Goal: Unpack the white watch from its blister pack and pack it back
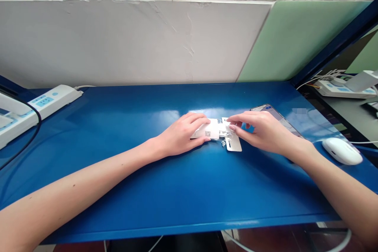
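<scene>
On the blue tabletop, a small white packet with a printed square code lies beneath my left hand. The left fingers rest along its far edge and the thumb presses its near edge. My right hand is closed in a pinch at the packet's right end, thumb and forefinger meeting over a small white piece too small to name. Under the right fingertips lies a white card with a slot cut in it, set crosswise to the packet. Clear plastic shows between packet and card.
A phone lies partly behind my right hand. Farther right sits a white computer mouse. A white power strip and black cable are at the left; another power strip is beyond the right frame. A wall stands behind.
</scene>
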